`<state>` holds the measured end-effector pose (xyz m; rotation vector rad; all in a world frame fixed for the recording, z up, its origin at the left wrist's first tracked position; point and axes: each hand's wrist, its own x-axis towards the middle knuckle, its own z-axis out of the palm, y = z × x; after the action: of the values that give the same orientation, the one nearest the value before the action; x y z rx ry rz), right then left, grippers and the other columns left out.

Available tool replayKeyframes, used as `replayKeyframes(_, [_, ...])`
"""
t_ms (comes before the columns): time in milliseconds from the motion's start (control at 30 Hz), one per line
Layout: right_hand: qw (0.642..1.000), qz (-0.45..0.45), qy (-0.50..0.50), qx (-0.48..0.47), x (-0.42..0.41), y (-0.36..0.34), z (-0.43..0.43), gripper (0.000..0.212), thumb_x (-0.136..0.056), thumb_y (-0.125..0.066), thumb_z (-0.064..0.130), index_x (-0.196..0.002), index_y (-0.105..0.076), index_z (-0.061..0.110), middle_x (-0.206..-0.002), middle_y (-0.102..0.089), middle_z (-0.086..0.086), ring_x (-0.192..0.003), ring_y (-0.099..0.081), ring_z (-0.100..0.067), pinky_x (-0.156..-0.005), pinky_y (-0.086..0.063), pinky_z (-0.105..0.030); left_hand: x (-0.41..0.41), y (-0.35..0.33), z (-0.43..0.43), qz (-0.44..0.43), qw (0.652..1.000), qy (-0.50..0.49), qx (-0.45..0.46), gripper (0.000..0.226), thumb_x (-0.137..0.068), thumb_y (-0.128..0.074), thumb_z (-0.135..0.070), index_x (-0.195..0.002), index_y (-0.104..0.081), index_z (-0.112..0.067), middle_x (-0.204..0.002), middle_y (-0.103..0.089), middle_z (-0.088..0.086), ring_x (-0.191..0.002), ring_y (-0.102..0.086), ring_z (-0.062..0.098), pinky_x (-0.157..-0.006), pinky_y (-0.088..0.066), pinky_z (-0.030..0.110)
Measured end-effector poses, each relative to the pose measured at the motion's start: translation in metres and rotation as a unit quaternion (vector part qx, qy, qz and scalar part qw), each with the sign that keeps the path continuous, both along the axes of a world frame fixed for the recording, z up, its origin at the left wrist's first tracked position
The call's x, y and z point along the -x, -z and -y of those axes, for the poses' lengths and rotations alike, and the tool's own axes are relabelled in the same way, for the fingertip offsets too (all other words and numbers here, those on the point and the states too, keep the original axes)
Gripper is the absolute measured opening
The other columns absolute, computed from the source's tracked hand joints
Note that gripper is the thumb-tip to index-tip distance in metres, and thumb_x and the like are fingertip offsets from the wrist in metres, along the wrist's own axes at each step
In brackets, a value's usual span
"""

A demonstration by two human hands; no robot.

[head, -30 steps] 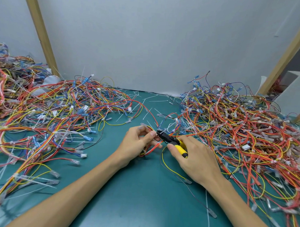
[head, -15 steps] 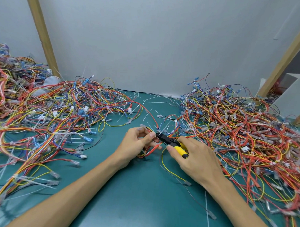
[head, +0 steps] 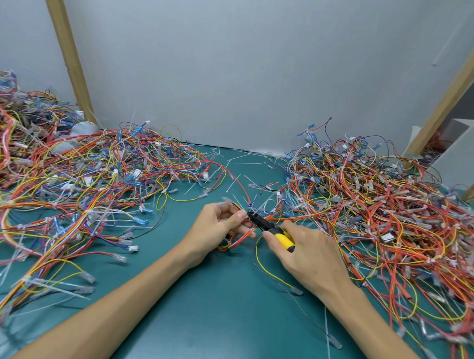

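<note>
At the table's middle my left hand (head: 215, 227) pinches a small bundle of red and orange wires (head: 239, 240) between thumb and fingers. My right hand (head: 308, 251) grips side cutters (head: 271, 229) with black jaws and yellow handles. The jaw tips point left and sit right at the bundle, beside my left thumb. A loose yellow wire (head: 265, 269) curls under the right hand.
A large tangle of coloured wire harnesses (head: 82, 182) covers the green table (head: 212, 312) on the left, another pile (head: 390, 211) on the right. Cut white cable ties (head: 231, 163) lie scattered at the back. Wooden posts (head: 68, 55) lean against the grey wall.
Both hands stay almost in place. The cutter tips have shifted slightly toward my left thumb and the wire bundle.
</note>
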<state>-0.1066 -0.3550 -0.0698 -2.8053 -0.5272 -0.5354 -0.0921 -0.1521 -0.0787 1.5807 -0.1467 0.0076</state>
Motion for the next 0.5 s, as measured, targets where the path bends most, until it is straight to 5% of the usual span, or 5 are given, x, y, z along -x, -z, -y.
replayKeyframes(500, [1.0, 0.023, -0.007, 0.005, 0.0, -0.0006, 0.0002, 0.053, -0.087, -0.029, 0.072, -0.072, -0.047, 0.024, -0.054, -0.039, 0.007, -0.061, -0.052, -0.026, -0.053, -0.027, -0.034, 0.0015, -0.0005, -0.0003, 0.001, 1.0, 0.001, -0.007, 0.016, -0.099, -0.052, -0.011, -0.086, -0.057, -0.002, -0.073, -0.075, -0.001, -0.069, -0.073, 0.015, -0.062, -0.047, 0.02])
